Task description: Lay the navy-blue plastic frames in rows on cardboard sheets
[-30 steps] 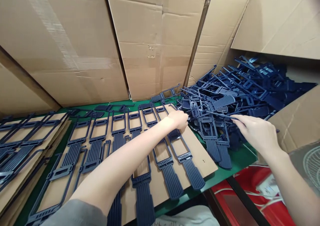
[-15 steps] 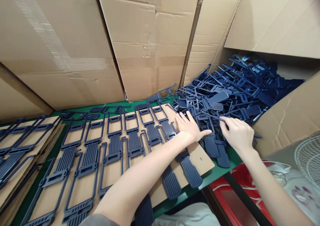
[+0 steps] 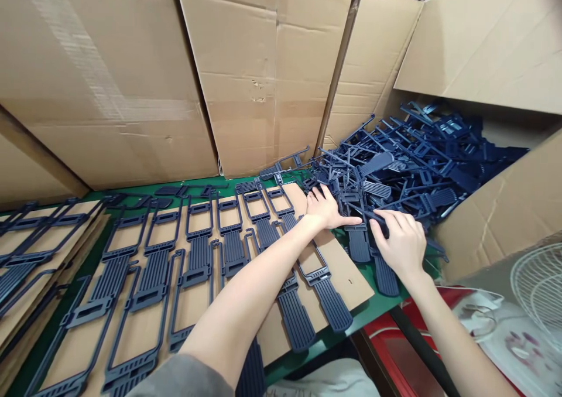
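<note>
Cartons stand behind my board and the heap to its right. My left hand spreads wide by the heap; my right hand curls there, gripping or not, I cannot tell. Frames lie on the board and in the heap.

Head camera, one: worn by you, facing forward and down, near your hands, tabletop below, boxes beyond.

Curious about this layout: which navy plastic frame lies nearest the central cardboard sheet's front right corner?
The rightmost navy plastic frame in the near row: its ribbed paddle juts past the cardboard sheet; the row's other frames lie farther left.
</note>
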`<state>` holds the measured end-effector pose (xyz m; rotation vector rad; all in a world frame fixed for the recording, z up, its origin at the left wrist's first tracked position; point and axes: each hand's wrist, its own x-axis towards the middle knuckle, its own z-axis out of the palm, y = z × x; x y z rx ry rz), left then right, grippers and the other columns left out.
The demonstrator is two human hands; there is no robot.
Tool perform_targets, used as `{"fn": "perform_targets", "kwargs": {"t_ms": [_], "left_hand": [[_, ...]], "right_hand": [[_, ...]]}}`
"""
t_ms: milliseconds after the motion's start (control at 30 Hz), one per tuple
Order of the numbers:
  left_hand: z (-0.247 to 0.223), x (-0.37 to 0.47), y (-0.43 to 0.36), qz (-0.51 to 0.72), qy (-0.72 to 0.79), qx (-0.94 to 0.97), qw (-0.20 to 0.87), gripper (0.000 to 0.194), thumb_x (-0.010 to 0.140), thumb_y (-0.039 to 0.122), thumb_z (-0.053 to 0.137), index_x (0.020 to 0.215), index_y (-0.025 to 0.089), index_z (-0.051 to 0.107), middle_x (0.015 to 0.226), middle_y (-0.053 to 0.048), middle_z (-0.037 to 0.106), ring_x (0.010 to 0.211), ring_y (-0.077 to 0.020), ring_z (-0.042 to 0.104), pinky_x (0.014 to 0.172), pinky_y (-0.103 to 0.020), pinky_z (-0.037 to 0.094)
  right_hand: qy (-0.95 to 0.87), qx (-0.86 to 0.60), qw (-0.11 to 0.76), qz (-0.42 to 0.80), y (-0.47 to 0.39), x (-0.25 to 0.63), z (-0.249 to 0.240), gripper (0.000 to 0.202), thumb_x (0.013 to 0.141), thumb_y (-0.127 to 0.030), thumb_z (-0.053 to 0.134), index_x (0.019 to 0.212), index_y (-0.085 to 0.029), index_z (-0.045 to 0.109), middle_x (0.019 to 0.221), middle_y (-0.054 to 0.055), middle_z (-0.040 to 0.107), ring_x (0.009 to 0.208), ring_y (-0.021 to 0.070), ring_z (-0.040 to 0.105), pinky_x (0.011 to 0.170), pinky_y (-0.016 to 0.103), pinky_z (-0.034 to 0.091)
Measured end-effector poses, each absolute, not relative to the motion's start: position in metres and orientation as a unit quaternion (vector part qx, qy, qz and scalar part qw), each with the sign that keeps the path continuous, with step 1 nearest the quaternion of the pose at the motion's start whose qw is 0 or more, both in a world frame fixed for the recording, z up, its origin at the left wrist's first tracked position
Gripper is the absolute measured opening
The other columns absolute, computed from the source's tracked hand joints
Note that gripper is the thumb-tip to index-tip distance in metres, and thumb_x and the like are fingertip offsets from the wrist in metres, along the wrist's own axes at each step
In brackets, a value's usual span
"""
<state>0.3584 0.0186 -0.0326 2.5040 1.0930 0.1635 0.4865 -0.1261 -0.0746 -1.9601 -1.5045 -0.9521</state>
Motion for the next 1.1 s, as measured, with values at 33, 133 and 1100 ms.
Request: {"fn": "perform_targets", "kwargs": {"t_ms": [33, 133, 1100], "left_hand": [[-0.034, 0.357, 0.015, 0.081, 0.397, 0.893, 0.197, 0.140, 0.060, 0.083, 0.055, 0.144, -0.009, -0.009, 0.150, -0.035, -0.004, 0.140, -0.0442, 0.005, 0.114, -0.048, 0.014], [-0.037, 0.353, 0.000, 0.141, 0.421, 0.879, 0.172, 0.129, 0.069, 0.072, 0.059, 0.145, -0.003, -0.013, 0.151, -0.033, -0.008, 0.140, -0.0441, 0.010, 0.113, -0.049, 0.018], [-0.016, 0.355, 0.033, 0.146, 0.084, 0.986, 0.011, 0.059, 0.076, -0.001, 0.046, 0.132, 0.017, 0.048, 0.120, -0.012, 0.051, 0.119, -0.0279, 0.040, 0.091, -0.036, 0.048]], "right_hand": [[-0.551, -0.717, 0.248, -0.347, -0.126, 0.486, -0.075, 0.024, 0.092, -0.030, 0.050, 0.106, -0.016, 0.064, 0.103, 0.008, 0.067, 0.093, 0.0257, 0.057, 0.077, 0.035, 0.037], [-0.554, -0.715, 0.263, -0.335, -0.125, 0.484, -0.075, 0.022, 0.091, -0.026, 0.050, 0.105, -0.017, 0.064, 0.103, 0.009, 0.067, 0.093, 0.0257, 0.057, 0.076, 0.036, 0.037], [-0.552, -0.696, 0.331, -0.318, -0.129, 0.489, -0.080, 0.021, 0.084, -0.016, 0.051, 0.101, -0.020, 0.064, 0.097, 0.007, 0.069, 0.090, 0.0260, 0.060, 0.079, 0.037, 0.044]]}}
